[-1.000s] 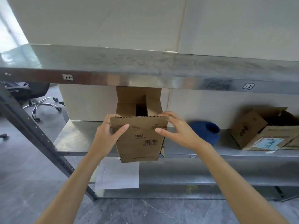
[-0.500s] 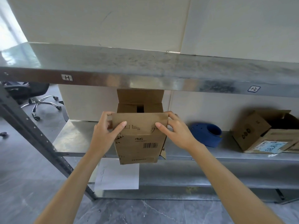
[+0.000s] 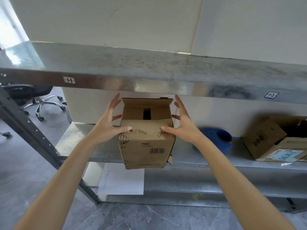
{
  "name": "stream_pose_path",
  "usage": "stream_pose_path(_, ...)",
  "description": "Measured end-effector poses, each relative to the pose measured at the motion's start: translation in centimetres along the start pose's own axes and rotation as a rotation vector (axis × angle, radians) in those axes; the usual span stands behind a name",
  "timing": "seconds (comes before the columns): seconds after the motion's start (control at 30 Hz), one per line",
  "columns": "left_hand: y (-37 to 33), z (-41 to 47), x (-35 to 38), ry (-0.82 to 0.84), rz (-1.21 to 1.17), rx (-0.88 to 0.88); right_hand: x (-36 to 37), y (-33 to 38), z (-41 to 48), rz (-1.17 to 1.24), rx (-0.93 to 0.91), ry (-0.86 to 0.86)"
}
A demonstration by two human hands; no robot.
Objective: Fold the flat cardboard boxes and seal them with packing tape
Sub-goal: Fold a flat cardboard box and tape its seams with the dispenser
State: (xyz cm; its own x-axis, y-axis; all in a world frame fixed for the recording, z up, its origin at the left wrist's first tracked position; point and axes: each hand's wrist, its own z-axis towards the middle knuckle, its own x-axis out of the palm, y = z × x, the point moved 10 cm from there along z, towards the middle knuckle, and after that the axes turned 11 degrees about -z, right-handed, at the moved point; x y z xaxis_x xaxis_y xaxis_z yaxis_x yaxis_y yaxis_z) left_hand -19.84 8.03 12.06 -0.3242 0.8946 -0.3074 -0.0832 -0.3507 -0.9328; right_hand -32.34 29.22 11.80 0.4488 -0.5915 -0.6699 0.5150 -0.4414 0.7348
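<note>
Pressing P&G box [image 3: 146, 146] flap: left hand [image 3: 108, 123], right hand [image 3: 184, 125] flat, fingers [image 3: 115, 102] straight; barcode [image 3: 157, 150] below logo.

We hold the small cardboard box [image 3: 147, 145] between our left hand [image 3: 108, 125] and right hand [image 3: 183, 126], so nothing passes between the palms. Just above our fingertips runs the front lip of the upper shelf [image 3: 132, 83], leaving only a thin gap. Beyond the fingers stands the pale back panel [image 3: 89, 103]. Right of our right hand, the lower shelf [image 3: 76, 141] lies bare as far as the blue object [image 3: 214, 141], with an open carton [image 3: 264, 140] further out. Left of our left hand there is room up to the slanted post [image 3: 31, 128]. Under our wrists is open air down to the floor [image 3: 149, 218].
</note>
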Motion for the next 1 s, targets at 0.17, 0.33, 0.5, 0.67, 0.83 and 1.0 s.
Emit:
stream_pose_path(0.17,0.3,0.6,0.6,0.086,0.046,0.03,0.7,-1.0,0.3,-0.017,-0.004,0.067)
stream_pose_path(0.33,0.7,1.2,2.8,0.099,0.035,0.017,-0.6,-2.6,-0.8,0.052,0.041,0.007)
stream_pose_path(0.5,0.8,3.5,5.7,0.143,0.043,-0.03,-2.6,-3.6,-0.5,-0.051,0.077,0.06)
stream_pose_path(0.67,0.7,4.9,5.8,0.122,-0.012,-0.033,-3.1,-3.9,0.3,-0.05,0.116,0.075)
stream_pose_path(0.83,-0.7,5.5,2.1,0.021,-0.052,-0.005,-2.3,-2.4,2.0,0.037,0.073,-0.008)
stream_pose_path(1.0,0.3,5.1,1.1,-0.012,-0.079,-0.007,-1.2,-2.1,2.9,0.037,0.061,0.016)
